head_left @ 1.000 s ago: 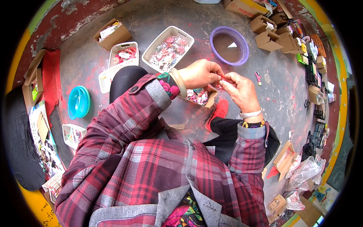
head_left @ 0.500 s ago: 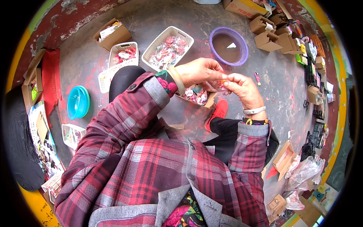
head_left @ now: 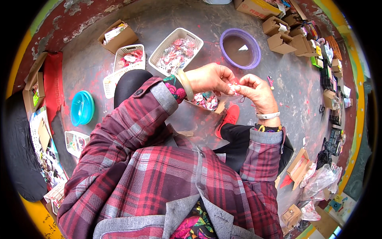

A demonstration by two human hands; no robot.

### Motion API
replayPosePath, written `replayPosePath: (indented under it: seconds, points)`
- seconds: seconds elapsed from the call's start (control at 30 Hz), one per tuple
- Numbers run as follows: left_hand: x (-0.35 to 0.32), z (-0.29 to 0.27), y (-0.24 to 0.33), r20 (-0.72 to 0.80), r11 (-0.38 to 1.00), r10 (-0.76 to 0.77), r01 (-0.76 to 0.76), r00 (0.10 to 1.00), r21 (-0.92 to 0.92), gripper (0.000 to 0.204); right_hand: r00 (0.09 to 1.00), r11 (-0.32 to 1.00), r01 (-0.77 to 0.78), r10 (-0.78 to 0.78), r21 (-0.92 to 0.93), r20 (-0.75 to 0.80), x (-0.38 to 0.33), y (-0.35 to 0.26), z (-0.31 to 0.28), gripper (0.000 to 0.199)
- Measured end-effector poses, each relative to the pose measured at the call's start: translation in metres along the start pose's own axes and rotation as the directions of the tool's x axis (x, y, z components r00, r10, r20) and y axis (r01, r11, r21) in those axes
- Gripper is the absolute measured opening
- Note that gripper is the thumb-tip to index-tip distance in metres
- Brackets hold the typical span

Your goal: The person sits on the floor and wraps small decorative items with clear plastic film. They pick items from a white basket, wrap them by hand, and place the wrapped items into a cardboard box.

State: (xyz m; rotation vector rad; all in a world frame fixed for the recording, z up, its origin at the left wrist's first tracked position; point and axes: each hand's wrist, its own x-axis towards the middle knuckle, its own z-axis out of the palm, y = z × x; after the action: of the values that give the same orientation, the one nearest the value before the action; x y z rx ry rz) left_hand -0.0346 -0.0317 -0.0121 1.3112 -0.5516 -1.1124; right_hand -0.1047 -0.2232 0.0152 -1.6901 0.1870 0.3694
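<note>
My left hand point(head_left: 210, 79) and my right hand point(head_left: 258, 92) meet in front of me, fingertips pinched close together. Between them is a small pink-and-white piece point(head_left: 234, 87); its exact kind is too small to make out. A thin dark loop hangs below it by the right fingers. Clear film shows faintly near the left fingertips. Just under my hands stands a cardboard box point(head_left: 221, 106) full of pink, white and dark small pieces point(head_left: 207, 101), partly hidden by my left hand and wrist.
Beyond my left hand stands a white basket point(head_left: 152, 59) of bagged pink pieces, beside a smaller white basket point(head_left: 144, 63). A purple basin point(head_left: 258, 51) lies farther right. Teal bowls point(head_left: 82, 107) sit at left. Cardboard boxes point(head_left: 281, 43) and plastic bags point(head_left: 320, 183) line the right side.
My left fingers have moved down slightly toward the right fingertips. The clear plastic packet stretched between the hands before shows less now, and the pink-and-white piece is more visible.
</note>
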Motion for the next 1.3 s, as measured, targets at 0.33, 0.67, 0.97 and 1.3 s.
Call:
replayPosePath:
  seconds: [0.33, 0.67, 0.97, 1.3]
  points:
    - [0.003, 0.0, -0.007, -0.004, 0.918, 0.123, -0.112, 0.992, 0.379, 0.029, 0.986, 0.971, -0.111, 0.134, -0.213, 0.096, 0.001, 0.004, -0.002, 0.025]
    - [0.002, 0.001, -0.006, 0.002, 0.974, 0.034, -0.034, 0.999, 0.225, 0.031, 0.992, 0.987, -0.04, 0.058, -0.156, 0.11, 0.002, 0.002, 0.002, 0.027]
    - [0.002, 0.002, -0.005, 0.011, 0.992, -0.052, 0.051, 0.999, 0.115, 0.031, 0.997, 0.984, 0.008, 0.005, -0.178, 0.071, 0.003, 0.008, 0.004, 0.023]
    - [0.007, 0.003, -0.015, 0.025, 0.977, 0.088, -0.091, 0.996, 0.195, 0.031, 0.988, 0.953, -0.147, 0.154, -0.264, 0.005, 0.007, 0.01, 0.007, 0.025]
